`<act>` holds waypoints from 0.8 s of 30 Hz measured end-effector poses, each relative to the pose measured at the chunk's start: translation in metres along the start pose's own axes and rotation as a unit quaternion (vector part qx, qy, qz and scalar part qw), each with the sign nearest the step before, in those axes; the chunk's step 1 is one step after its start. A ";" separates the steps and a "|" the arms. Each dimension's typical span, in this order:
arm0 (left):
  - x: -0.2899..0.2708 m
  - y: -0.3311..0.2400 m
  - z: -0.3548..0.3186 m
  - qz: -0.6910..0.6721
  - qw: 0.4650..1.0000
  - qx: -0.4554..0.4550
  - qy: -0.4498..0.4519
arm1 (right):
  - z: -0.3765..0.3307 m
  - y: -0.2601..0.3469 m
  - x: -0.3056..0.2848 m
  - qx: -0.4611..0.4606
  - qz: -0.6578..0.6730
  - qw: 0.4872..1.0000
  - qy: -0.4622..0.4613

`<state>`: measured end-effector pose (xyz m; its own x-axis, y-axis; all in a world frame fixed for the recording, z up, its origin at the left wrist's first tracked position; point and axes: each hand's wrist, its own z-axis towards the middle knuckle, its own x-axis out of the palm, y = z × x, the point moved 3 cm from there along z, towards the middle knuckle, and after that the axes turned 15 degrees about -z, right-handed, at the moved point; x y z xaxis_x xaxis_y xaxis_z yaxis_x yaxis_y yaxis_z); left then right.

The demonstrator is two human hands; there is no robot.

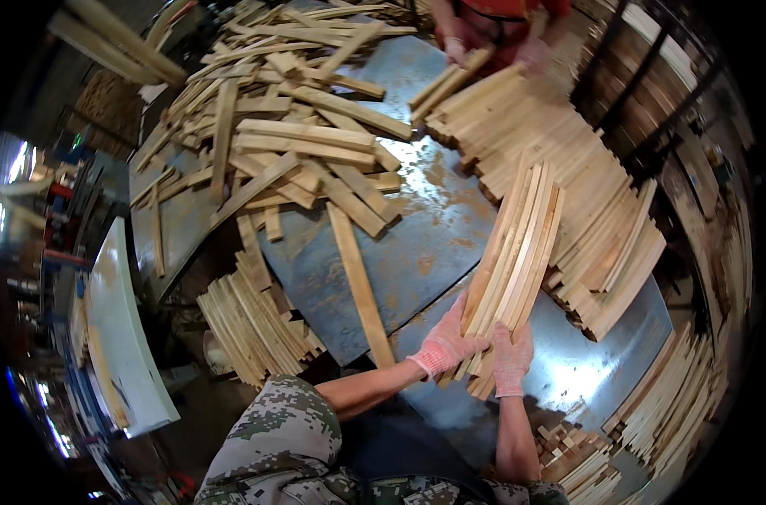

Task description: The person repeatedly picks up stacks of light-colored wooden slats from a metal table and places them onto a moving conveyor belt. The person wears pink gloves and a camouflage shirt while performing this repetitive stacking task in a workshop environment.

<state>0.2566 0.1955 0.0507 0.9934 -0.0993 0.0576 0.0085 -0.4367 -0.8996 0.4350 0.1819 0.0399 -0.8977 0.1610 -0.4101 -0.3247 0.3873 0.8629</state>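
Note:
A bundle of several narrow wooden slats (517, 244) is gripped near its lower end by both my hands, over the metal table. My left hand (453, 337), in a pinkish knitted glove, is closed around the left side of the bundle. My right hand (511, 358), gloved alike, grips its right side. The far end of the bundle reaches over a wide stack of wooden slats (559, 143) laid side by side; I cannot tell whether it touches them. One loose slat (359, 286) lies on the table to the left of my hands.
A jumbled heap of slats (290, 126) covers the table's far left. Across the metal table (315, 261), a person in red (492, 17) handles slats with gloved hands. Stacked slats stand at the lower left (252, 324) and lower right (669, 404). Black metal bars (644, 67) rise at the far right.

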 end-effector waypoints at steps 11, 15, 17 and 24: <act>-0.200 -0.014 -0.209 -0.088 0.930 0.161 -0.318 | -0.138 0.130 0.196 -0.307 -0.204 0.908 0.198; -0.265 0.046 -0.279 -0.131 0.872 0.153 -0.446 | -0.205 0.146 0.288 -0.345 -0.272 0.840 0.318; -0.298 0.067 -0.308 -0.140 0.848 0.136 -0.492 | -0.238 0.145 0.338 -0.329 -0.348 0.790 0.382; -0.406 0.197 -0.364 -0.290 0.803 0.039 -0.520 | -0.324 0.093 0.474 -0.245 -0.468 0.691 0.493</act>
<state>-0.1869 -0.1757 0.0080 0.3787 0.9176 0.1205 0.4705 -0.0787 -0.8789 -0.1173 0.0000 0.0217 0.0861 -0.7426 -0.6641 -0.7463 -0.4897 0.4509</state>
